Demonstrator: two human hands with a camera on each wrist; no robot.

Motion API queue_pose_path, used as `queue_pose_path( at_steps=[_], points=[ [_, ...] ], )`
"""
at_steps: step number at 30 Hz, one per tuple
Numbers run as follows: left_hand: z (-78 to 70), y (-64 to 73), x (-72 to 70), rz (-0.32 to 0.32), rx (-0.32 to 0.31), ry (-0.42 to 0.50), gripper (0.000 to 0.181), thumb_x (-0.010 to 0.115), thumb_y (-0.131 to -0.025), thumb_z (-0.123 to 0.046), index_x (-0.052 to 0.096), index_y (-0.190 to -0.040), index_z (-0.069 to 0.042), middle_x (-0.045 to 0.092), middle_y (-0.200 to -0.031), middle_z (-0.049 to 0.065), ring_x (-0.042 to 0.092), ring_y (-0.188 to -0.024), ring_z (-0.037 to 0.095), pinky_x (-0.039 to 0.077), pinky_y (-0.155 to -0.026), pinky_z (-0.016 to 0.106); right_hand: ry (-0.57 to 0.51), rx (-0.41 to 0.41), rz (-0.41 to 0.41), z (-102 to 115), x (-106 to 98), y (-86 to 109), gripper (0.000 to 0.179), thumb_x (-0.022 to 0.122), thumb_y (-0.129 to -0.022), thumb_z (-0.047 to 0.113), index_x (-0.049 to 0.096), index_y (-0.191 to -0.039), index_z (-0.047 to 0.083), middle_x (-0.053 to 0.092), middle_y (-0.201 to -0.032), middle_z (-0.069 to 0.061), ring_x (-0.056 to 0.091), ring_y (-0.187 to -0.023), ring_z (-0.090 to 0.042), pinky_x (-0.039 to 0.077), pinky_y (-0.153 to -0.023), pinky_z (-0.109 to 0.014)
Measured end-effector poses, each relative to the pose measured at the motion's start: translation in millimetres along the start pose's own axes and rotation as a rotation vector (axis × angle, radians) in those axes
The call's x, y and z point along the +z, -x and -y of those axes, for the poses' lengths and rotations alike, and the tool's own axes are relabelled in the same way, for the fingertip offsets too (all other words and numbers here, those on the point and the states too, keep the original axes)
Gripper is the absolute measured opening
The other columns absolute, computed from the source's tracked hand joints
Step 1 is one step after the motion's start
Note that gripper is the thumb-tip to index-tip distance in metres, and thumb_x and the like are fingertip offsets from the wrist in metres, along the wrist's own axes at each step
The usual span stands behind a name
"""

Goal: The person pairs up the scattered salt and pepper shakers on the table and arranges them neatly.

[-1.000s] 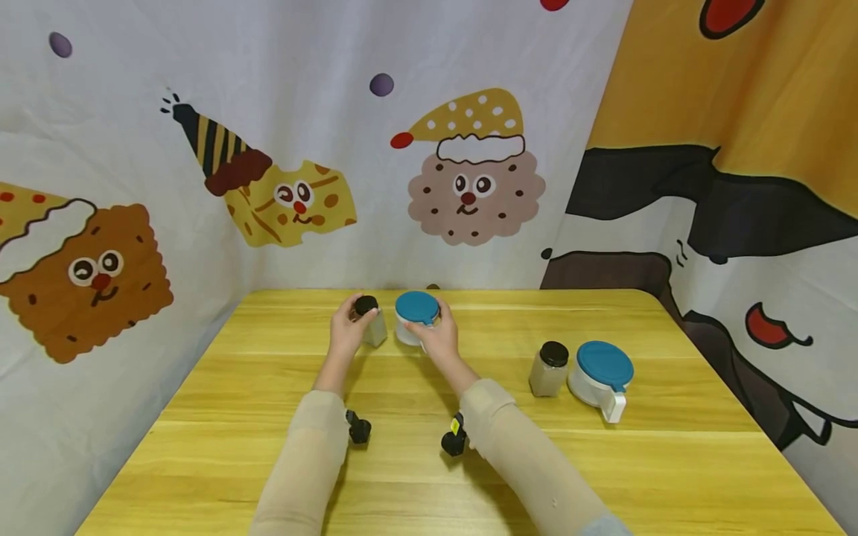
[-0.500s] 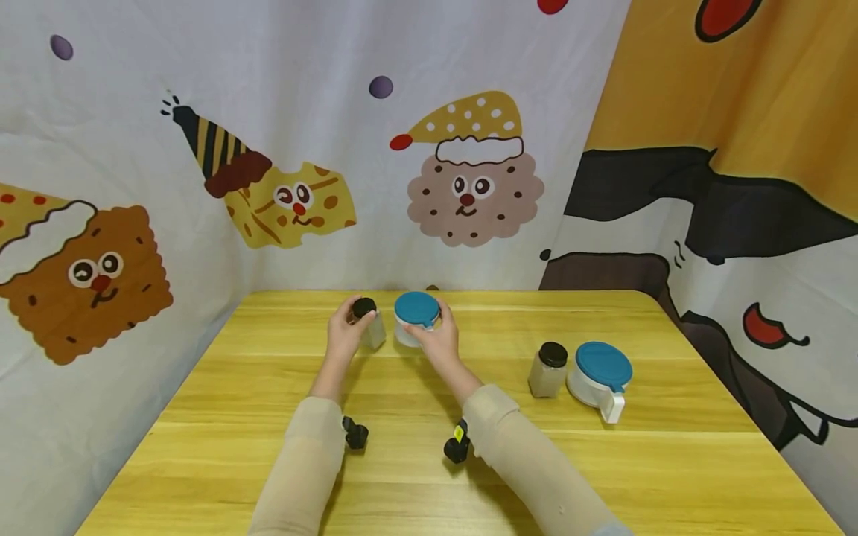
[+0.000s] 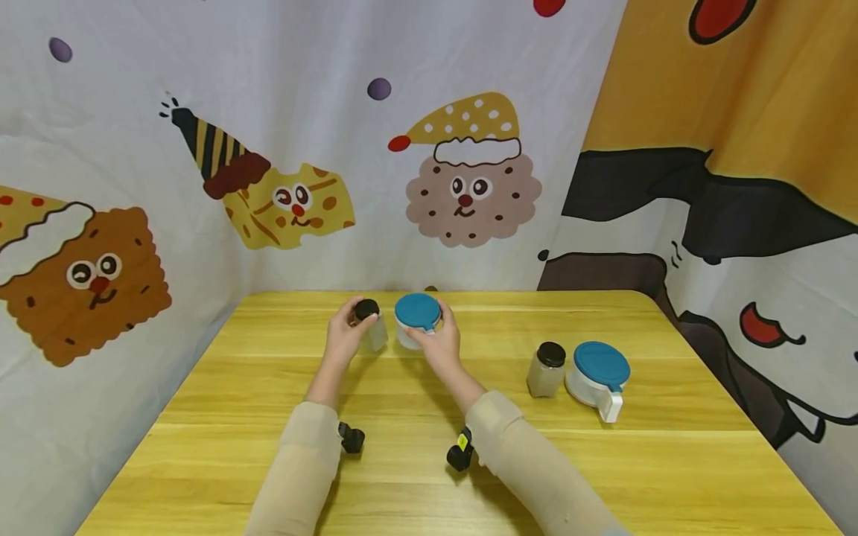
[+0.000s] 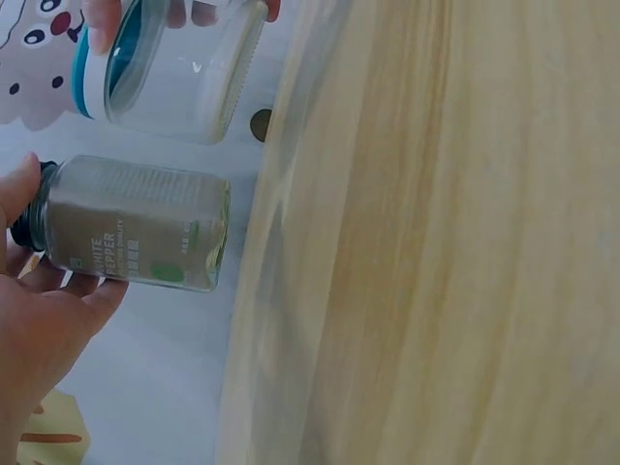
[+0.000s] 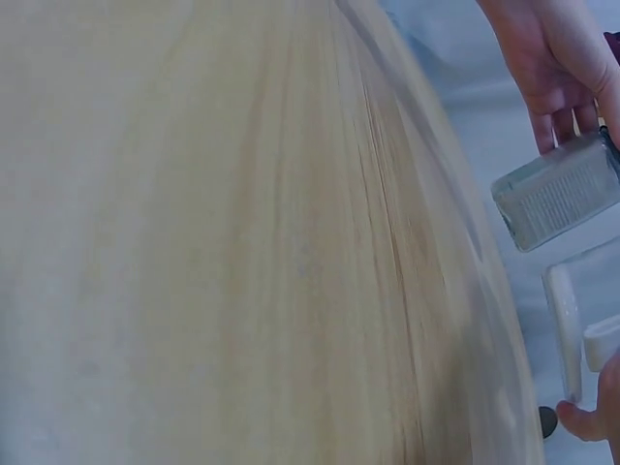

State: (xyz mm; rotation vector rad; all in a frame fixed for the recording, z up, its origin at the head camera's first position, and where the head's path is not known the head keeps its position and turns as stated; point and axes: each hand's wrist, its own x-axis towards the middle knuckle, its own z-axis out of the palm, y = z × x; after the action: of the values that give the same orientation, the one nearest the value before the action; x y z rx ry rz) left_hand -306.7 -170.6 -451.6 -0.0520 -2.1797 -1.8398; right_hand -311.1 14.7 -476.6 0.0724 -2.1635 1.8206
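My left hand [image 3: 343, 333] grips a clear square spice jar [image 4: 140, 228] near its black lid [image 3: 366, 310]; its label reads white pepper. To the right of it, my right hand [image 3: 439, 339] holds a round glass jar [image 4: 184, 82] with a blue lid [image 3: 418, 310], fingers and thumb around its upper part. Both jars are upright, side by side with a small gap. In the left wrist view their bases show against the cloth, above the table's far edge. The right wrist view shows only parts of the spice jar [image 5: 552, 199] and the glass jar.
On the right of the wooden table [image 3: 402, 476] stand another black-lidded spice jar [image 3: 546, 376] and a blue-lidded white container [image 3: 590, 391] with a handle, close together. A cartoon-printed cloth [image 3: 302, 67] hangs behind the table's far edge.
Both hands keep their hold on the two jars and stay nearly in place. The forearms have sunk slightly toward the near side; the head view has shifted a little.
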Motion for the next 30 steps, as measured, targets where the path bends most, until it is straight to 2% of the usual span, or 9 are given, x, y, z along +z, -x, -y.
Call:
queue_pose_path(
  at_steps=[11,18,24,30],
  points=[
    [-6.4,8.1,-2.4,0.101,0.020,-0.003,0.048,0.068,-0.090,-0.011,0.052,-0.134,-0.003,0.053,-0.132,0.017,0.052,-0.116,0.032,0.041,-0.097,0.047,0.000,0.014,-0.023,0,-4,6.3,0.085,0.086,-0.071,0.015,0.041,-0.143,0.008,0.047,-0.140,-0.011,0.042,-0.128,-0.028,0.034,-0.104,-0.047],
    [-9.3,11.0,-2.6,0.120,0.043,0.003,0.048,0.069,-0.090,-0.011,0.052,-0.134,-0.002,0.054,-0.130,0.018,0.053,-0.115,0.031,0.041,-0.096,0.048,-0.019,0.022,-0.030,1,-6,11.8,0.086,0.086,-0.071,0.014,0.040,-0.144,0.008,0.045,-0.142,-0.011,0.040,-0.130,-0.028,0.032,-0.105,-0.047],
    [-12.9,13.4,-4.1,0.150,0.027,0.020,0.049,0.068,-0.089,-0.009,0.052,-0.135,-0.002,0.053,-0.132,0.020,0.052,-0.118,0.032,0.042,-0.096,0.046,-0.013,0.019,-0.037,1,-9,16.8,0.088,0.086,-0.071,0.015,0.038,-0.145,0.007,0.044,-0.143,-0.012,0.040,-0.130,-0.029,0.032,-0.105,-0.048],
    [-37.2,26.0,-7.3,0.186,0.044,-0.003,0.047,0.065,-0.090,-0.002,0.049,-0.134,0.005,0.053,-0.130,0.026,0.052,-0.117,0.036,0.043,-0.094,0.047,-0.002,0.000,-0.058,2,-11,20.5,0.086,0.086,-0.071,0.015,0.040,-0.143,0.005,0.046,-0.141,-0.014,0.041,-0.129,-0.031,0.033,-0.104,-0.050]
  ],
)
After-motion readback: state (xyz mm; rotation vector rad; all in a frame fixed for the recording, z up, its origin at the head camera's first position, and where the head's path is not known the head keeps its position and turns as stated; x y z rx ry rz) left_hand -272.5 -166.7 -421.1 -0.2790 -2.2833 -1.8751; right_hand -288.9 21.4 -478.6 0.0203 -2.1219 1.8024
